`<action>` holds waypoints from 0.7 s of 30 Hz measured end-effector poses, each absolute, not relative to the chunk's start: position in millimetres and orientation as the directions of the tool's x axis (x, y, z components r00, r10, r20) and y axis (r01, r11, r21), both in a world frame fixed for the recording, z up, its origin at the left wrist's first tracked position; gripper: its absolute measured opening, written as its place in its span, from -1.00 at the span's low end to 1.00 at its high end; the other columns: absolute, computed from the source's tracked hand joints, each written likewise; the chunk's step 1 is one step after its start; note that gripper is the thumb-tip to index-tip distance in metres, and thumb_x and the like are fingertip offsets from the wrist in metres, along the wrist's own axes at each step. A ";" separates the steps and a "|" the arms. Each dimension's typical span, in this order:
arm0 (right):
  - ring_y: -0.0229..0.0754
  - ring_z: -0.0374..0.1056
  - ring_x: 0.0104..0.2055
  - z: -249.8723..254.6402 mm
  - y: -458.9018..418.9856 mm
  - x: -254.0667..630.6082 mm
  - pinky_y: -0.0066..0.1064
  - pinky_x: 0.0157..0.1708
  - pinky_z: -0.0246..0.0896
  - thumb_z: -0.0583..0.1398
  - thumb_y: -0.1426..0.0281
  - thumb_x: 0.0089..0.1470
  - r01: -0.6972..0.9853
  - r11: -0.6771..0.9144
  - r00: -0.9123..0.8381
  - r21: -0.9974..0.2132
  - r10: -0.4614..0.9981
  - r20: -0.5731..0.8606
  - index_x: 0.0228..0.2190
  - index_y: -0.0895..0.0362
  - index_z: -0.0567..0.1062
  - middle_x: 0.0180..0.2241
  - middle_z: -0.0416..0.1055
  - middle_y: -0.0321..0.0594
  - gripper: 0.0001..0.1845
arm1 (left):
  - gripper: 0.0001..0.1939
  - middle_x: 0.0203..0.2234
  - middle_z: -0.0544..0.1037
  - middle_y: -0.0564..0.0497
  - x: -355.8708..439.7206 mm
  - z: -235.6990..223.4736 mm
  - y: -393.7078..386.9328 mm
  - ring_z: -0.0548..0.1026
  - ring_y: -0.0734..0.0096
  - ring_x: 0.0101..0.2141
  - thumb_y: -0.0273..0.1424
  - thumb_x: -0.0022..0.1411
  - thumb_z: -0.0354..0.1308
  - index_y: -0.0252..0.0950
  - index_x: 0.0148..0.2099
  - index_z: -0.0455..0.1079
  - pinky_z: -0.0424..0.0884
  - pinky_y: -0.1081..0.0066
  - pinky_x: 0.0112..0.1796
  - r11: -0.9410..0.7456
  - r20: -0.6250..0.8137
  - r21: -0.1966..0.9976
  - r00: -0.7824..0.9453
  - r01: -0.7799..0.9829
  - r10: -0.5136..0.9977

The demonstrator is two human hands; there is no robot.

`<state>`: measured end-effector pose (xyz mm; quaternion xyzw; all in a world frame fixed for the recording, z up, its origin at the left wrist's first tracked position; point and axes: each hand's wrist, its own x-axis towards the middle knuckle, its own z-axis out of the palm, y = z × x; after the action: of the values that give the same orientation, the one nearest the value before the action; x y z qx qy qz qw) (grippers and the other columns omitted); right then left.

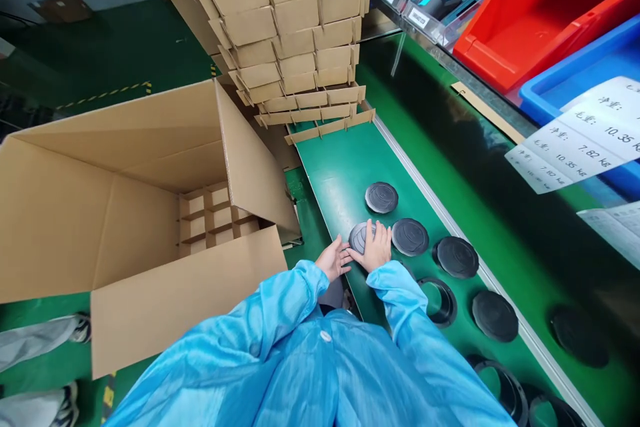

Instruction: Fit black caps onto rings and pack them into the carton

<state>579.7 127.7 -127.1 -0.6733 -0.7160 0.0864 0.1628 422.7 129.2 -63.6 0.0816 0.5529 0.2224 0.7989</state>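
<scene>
A round black ribbed disc [356,236], like a lid, lies near the left edge of the green work surface. My right hand [376,251] rests over its right side, fingers stretched out and thumb along the near rim. Just left of it, my left hand [333,259] is open, its fingertips by the disc's near left edge; whether they touch it I cannot tell. Close by lie a second disc [381,197] behind and a third disc [410,237] to the right. Part of the disc under my right hand is hidden.
Nearer right are more discs [457,257] and black open rings [453,303]. A large open carton [150,213] with cardboard dividers [213,217] stands left. Stacked dividers [300,33] rise at the back. Red bin [520,33], blue bin [580,73] and paper labels [575,137] are at right.
</scene>
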 end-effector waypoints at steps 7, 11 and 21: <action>0.20 -0.28 0.45 -101.7 156.5 554.8 0.15 0.37 -0.40 0.04 0.09 0.29 0.910 0.038 -0.011 -0.413 0.998 0.066 0.37 0.34 0.02 0.41 -0.15 0.20 -0.17 | -0.42 0.10 0.47 -0.31 392.7 -67.8 140.6 0.44 0.09 0.13 0.09 0.32 -0.01 -0.30 0.07 0.35 0.36 0.15 0.09 0.809 -0.815 0.579 -0.034 -0.098 0.579; 0.07 -0.23 0.46 -96.0 164.9 535.9 0.04 0.39 -0.37 0.06 0.13 0.31 0.878 0.030 -0.101 -0.478 0.987 -0.122 0.35 0.35 0.06 0.40 -0.10 0.12 -0.22 | -0.42 0.31 0.24 -0.19 396.7 -69.5 141.5 0.17 0.14 0.32 0.03 0.34 -0.01 -0.24 0.22 0.22 0.15 0.22 0.27 0.679 -0.649 0.719 -0.209 0.148 0.732; 0.19 0.18 0.24 -37.9 92.2 834.7 0.10 0.21 0.08 0.14 0.22 0.24 0.176 -0.657 0.954 -0.733 0.297 -0.037 0.01 0.30 0.48 0.14 0.33 0.23 -0.55 | -0.41 0.36 0.19 -0.09 425.5 -109.6 178.3 -0.07 -0.11 0.40 -0.05 0.39 -0.18 -0.09 0.35 0.27 -0.29 -0.20 0.31 -0.374 -0.093 0.463 0.464 0.803 0.881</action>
<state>834.7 92.2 -37.9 -0.9069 -0.1304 0.0767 0.3931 425.5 178.3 -109.6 0.8244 0.5108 0.0849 0.2284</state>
